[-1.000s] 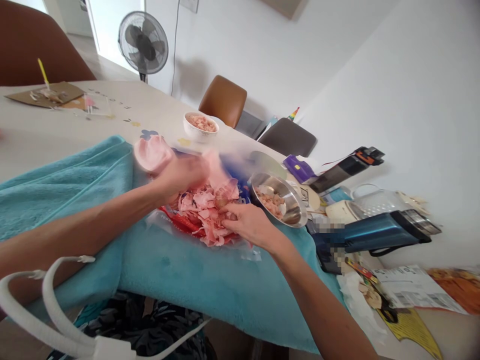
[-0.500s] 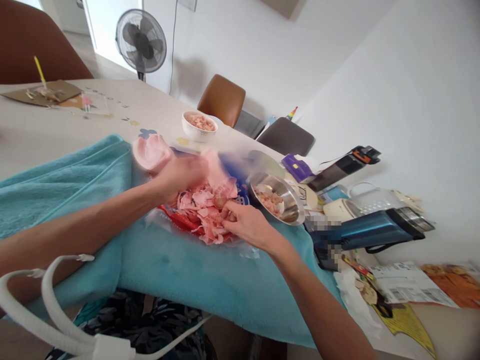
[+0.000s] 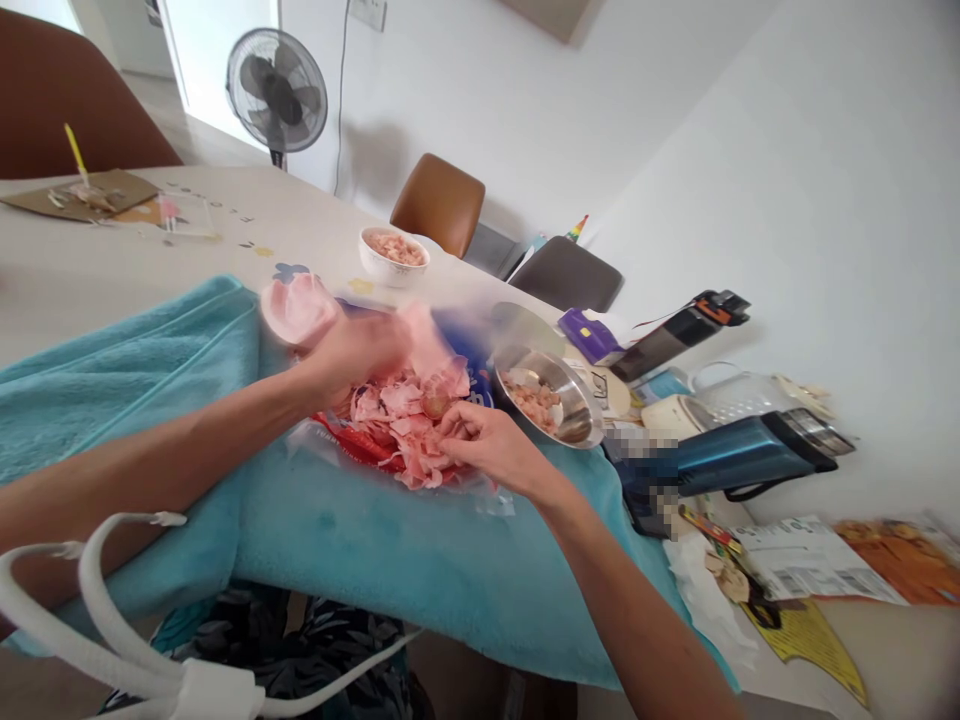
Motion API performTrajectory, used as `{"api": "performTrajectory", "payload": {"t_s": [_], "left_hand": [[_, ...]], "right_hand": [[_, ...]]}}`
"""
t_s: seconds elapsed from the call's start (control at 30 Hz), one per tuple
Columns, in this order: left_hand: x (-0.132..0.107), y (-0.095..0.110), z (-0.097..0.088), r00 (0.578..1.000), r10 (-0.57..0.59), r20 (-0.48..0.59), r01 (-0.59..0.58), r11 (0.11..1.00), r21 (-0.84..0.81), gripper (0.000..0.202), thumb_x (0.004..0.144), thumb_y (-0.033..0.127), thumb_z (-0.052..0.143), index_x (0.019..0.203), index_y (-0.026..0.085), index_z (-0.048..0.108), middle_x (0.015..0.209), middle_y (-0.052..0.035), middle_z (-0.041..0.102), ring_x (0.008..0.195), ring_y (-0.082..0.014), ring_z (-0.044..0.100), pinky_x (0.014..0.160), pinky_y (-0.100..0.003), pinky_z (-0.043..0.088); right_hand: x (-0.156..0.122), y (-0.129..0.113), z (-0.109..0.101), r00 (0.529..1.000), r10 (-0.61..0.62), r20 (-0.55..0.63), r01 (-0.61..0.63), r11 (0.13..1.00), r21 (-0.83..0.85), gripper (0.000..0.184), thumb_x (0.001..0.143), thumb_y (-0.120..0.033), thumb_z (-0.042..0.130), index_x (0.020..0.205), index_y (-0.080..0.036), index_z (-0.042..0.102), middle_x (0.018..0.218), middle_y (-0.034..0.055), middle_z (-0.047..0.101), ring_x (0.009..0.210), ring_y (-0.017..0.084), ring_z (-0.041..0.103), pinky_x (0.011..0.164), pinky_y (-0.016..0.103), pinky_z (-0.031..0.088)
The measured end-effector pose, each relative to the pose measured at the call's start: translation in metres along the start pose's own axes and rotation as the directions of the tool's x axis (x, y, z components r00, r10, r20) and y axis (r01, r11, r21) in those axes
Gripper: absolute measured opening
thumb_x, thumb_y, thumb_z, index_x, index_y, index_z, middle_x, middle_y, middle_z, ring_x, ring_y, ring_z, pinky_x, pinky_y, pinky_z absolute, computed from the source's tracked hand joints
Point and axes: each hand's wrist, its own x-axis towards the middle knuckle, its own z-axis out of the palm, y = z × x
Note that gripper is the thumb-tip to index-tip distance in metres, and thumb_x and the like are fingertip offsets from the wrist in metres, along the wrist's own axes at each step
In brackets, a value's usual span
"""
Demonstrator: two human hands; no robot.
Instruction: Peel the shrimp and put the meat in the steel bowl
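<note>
A heap of pink shell scraps (image 3: 401,425) lies on a plastic bag on a teal towel (image 3: 375,545). My right hand (image 3: 487,445) rests at the heap's right edge, fingers pinched on a small brownish piece (image 3: 435,405). My left hand (image 3: 352,350) is over the heap's far side, fingers closed on a pink container (image 3: 296,305) tipped on its side. Just right of the heap stands a steel bowl (image 3: 577,395) with pale peeled bits. A white bowl (image 3: 391,258) of the same pale bits sits farther back on the table.
To the right lie a blue flask (image 3: 731,455), a black bottle (image 3: 679,335), a purple box (image 3: 589,335), a cup and papers (image 3: 817,565). Brown chairs (image 3: 439,200) and a standing fan (image 3: 277,90) are behind the table. A white cable (image 3: 97,640) hangs near my lap.
The view has drifted slightly, so everything sits a little to the left. My right hand has edged up and left along the heap. The left hand stays on the pink container.
</note>
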Motion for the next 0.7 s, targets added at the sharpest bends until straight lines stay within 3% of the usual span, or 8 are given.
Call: {"api": "performTrajectory", "payload": {"t_s": [0.23, 0.37, 0.43, 0.57, 0.7], "left_hand": [[0.0, -0.003, 0.001, 0.999, -0.026, 0.033, 0.027, 1.0, -0.013, 0.018, 0.06, 0.021, 0.077, 0.07, 0.014, 0.063, 0.064, -0.0012, 0.06, 0.051, -0.0085, 0.049, 0.043, -0.019, 0.035], [-0.002, -0.004, -0.001, 0.986, -0.09, 0.138, 0.097, 0.994, -0.048, 0.022, 0.064, 0.026, 0.078, 0.077, 0.014, 0.065, 0.067, -0.0011, 0.061, 0.054, -0.0085, 0.053, 0.047, -0.018, 0.041], [-0.003, -0.001, -0.003, 0.965, -0.169, 0.199, 0.17, 0.985, 0.013, 0.023, 0.066, 0.029, 0.078, 0.079, 0.015, 0.066, 0.064, -0.0008, 0.061, 0.051, -0.0093, 0.052, 0.045, -0.019, 0.041], [0.001, 0.02, -0.004, 0.918, -0.231, 0.322, 0.18, 0.967, 0.18, 0.019, 0.064, 0.028, 0.079, 0.075, 0.018, 0.068, 0.059, -0.0023, 0.061, 0.046, -0.0121, 0.052, 0.04, -0.021, 0.038], [0.019, 0.048, 0.019, 0.888, -0.207, 0.41, 0.074, 0.946, 0.316, 0.014, 0.061, 0.023, 0.08, 0.064, 0.019, 0.067, 0.053, -0.0018, 0.056, 0.04, -0.0102, 0.044, 0.036, -0.022, 0.03]], "right_hand": [[-0.002, 0.008, 0.0, 0.992, 0.071, -0.107, -0.036, 0.954, 0.297, 0.009, 0.074, -0.027, 0.063, 0.075, -0.019, 0.059, 0.051, -0.0061, 0.057, 0.041, 0.007, 0.043, 0.042, 0.02, 0.032], [-0.005, 0.011, -0.006, 0.979, 0.103, -0.175, -0.012, 0.889, 0.457, 0.017, 0.071, -0.032, 0.068, 0.075, -0.018, 0.059, 0.047, -0.0067, 0.055, 0.039, 0.005, 0.036, 0.038, 0.017, 0.022], [-0.009, 0.015, -0.016, 0.964, 0.123, -0.235, 0.011, 0.865, 0.501, 0.021, 0.071, -0.035, 0.069, 0.075, -0.018, 0.058, 0.047, -0.0069, 0.054, 0.037, 0.004, 0.033, 0.037, 0.017, 0.02], [-0.022, 0.028, -0.047, 0.871, 0.178, -0.458, 0.112, 0.836, 0.538, 0.023, 0.069, -0.036, 0.072, 0.074, -0.019, 0.058, 0.046, -0.0072, 0.053, 0.034, 0.004, 0.029, 0.034, 0.018, 0.017], [-0.027, 0.043, -0.072, 0.728, 0.192, -0.658, 0.152, 0.891, 0.428, 0.023, 0.07, -0.037, 0.071, 0.069, -0.019, 0.057, 0.045, -0.0063, 0.052, 0.036, 0.005, 0.033, 0.036, 0.019, 0.022]]}}
